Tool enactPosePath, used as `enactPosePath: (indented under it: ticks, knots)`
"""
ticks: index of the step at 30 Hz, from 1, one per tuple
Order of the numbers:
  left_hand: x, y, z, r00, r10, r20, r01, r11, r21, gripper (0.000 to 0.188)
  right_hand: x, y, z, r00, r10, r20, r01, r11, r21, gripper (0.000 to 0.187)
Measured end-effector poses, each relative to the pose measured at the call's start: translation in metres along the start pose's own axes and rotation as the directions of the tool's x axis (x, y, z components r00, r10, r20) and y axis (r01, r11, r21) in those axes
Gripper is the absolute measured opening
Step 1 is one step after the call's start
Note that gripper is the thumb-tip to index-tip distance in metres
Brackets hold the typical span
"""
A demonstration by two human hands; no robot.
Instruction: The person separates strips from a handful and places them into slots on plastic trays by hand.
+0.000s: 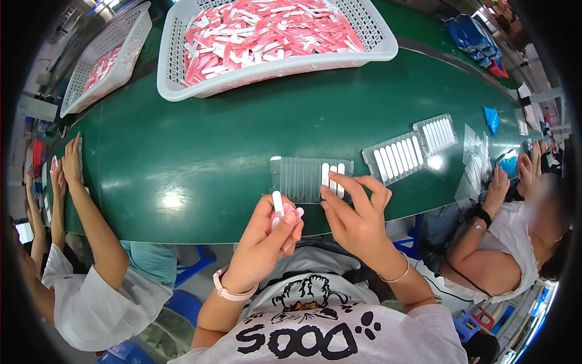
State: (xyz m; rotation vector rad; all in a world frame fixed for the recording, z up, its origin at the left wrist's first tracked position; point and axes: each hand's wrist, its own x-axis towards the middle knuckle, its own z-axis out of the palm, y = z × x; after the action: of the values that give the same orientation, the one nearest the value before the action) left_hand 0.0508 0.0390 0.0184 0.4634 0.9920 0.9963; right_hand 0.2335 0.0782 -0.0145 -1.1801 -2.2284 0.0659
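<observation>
My left hand (pixel 271 229) is closed round a small bunch of slim pink and white sticks (pixel 277 203), one white end pointing up out of the fist. Just in front lies a clear plastic tray (pixel 297 176) with narrow parallel slots. A few white sticks (pixel 341 182) fill slots at its right end; the slots further left hold none. My right hand (pixel 357 209) reaches over that end, thumb and forefinger pinching a white stick (pixel 325 171) at the tray. Its other fingers are curled above the neighbouring sticks.
Two trays of white sticks (pixel 398 159) (pixel 435 134) lie to the right, beside clear plastic sheets (pixel 473 164). A large white basket (pixel 273 65) heaped with pink and white sticks stands ahead, another basket (pixel 109 70) at far left. Co-workers sit left (pixel 91 206) and right (pixel 497 242) along the green table (pixel 182 158).
</observation>
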Motion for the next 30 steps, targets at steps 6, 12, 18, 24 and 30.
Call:
enactPosePath:
  ticks: [6,12,18,24,30]
  knots:
    - [-0.002,-0.006,-0.005,0.997,-0.025,0.077,0.023,0.999,0.032,0.017,0.010,-0.010,-0.016,0.991,0.114,0.066,-0.124,0.977,0.174,0.022]
    - [-0.004,-0.003,-0.005,0.991,-0.027,0.128,0.018,0.997,0.074,0.025,0.017,-0.017,-0.012,0.947,0.223,0.229,-0.320,0.624,0.713,0.020]
    - [-0.007,0.006,-0.010,0.982,-0.081,0.169,0.102,0.988,-0.120,0.031,0.016,-0.007,-0.011,0.840,0.488,0.237,-0.432,0.338,0.836,0.012]
    - [-0.009,0.005,-0.011,0.992,0.009,0.128,-0.004,0.999,-0.037,0.032,0.017,0.003,0.001,0.993,-0.110,-0.039,0.114,0.981,0.158,0.017]
    - [-0.009,0.003,-0.019,0.988,0.028,0.153,-0.033,0.999,0.034,0.029,0.005,-0.011,-0.003,0.989,-0.114,0.094,0.115,0.993,-0.014,0.019]
